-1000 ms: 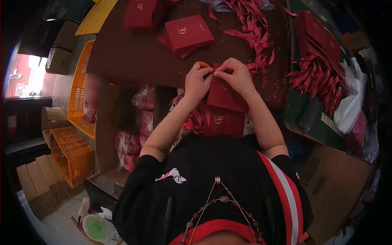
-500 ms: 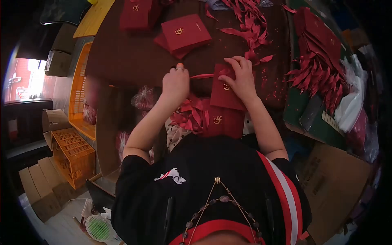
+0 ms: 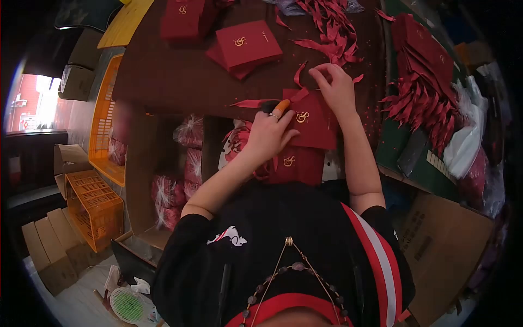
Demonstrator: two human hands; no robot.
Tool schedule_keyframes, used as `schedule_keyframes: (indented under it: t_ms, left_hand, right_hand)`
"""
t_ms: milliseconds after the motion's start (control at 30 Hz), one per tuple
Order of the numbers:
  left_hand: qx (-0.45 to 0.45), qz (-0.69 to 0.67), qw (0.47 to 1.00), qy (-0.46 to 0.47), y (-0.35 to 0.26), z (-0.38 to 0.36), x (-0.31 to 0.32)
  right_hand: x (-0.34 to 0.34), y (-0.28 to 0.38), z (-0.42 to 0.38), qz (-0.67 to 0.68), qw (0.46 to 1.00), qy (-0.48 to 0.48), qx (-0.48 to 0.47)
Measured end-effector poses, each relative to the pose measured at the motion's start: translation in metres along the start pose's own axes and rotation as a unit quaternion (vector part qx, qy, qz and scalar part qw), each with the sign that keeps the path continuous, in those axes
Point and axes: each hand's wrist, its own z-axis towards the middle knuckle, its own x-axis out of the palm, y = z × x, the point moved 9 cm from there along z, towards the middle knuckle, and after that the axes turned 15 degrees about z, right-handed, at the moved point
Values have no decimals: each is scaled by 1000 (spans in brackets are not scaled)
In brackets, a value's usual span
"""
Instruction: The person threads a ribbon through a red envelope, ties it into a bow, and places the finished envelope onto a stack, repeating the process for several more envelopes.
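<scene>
A dark red gift box (image 3: 318, 131) with a gold emblem lies flat at the near table edge, overlapping a second red box (image 3: 297, 166) close to my body. Over its left edge rests my left hand (image 3: 271, 131), thumb apart and fingers stretched, with orange and black covers on two fingertips. A red ribbon (image 3: 249, 103) shows at its top edge, one end pointing left and another upward. My right hand (image 3: 339, 90) is above the box's upper right, thumb and forefinger brought together beside the upright ribbon end; anything between them is too small to see.
More red boxes (image 3: 250, 46) sit farther back on the brown-covered table (image 3: 180, 76). Loose red ribbons (image 3: 335, 38) are heaped at the back. Ribboned red pieces (image 3: 422, 49) are stacked on the right. An open carton (image 3: 141, 191) holds wrapped bundles on the left, near orange crates (image 3: 98, 207).
My left hand has moved right, from the outstretched ribbon onto the box's left edge. My right hand has lifted off the box and shifted up and right. The ribbon is no longer pulled taut.
</scene>
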Motion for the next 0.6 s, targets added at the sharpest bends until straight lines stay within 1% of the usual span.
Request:
schedule_keyframes:
  t_ms: [33,67,100,133,167,200,267,300,333,367,400,433,467,500,533,567,600]
  left_hand:
    - [-12,5,1000,21,1,0,5]
    - [-10,5,1000,20,1,1,4]
    - [-6,5,1000,22,0,1,3]
    - [-4,6,1000,22,0,1,2]
    - [-6,8,1000,20,0,1,2]
    - [-2,12,1000,13,0,1,2]
    - [-3,18,1000,7,1,1,0]
    - [2,17,1000,-7,0,2,-4]
    - [7,14,1000,-20,0,3,-7]
    - [4,13,1000,-21,2,5,-6]
    - [7,17,1000,-22,3,7,-6]
    - [12,21,999,-20,4,11,-6]
    - [13,26,1000,6,4,15,-1]
    - [16,23,1000,7,6,18,1]
    - [19,24,1000,4,7,23,4]
    - [21,26,999,-1,9,28,6]
    - [33,30,998,-39,9,33,3]
  right_hand:
    - [2,-1,8,-75,997,2,18]
    - [7,1,17,-76,997,0,18]
    - [18,-5,24,-172,982,31,66]
    - [26,-13,30,-265,956,64,112]
    - [32,-17,35,-298,947,70,97]
    - [38,-26,40,-297,948,70,93]
    - [43,-33,48,-242,969,41,11]
    - [37,-30,48,-189,981,17,-33]
    - [26,-30,49,-98,995,2,31]
    - [14,-32,46,-8,995,-12,96]
    - [14,-30,48,209,976,-29,58]
    - [10,-45,44,335,933,-39,122]
    - [7,-58,36,455,870,-52,183]
    - [6,-60,28,530,817,-54,221]
    - [2,-59,22,529,818,-58,220]
    - [-1,-56,17,603,767,-71,206]
    - [-3,-53,14,673,710,-82,189]
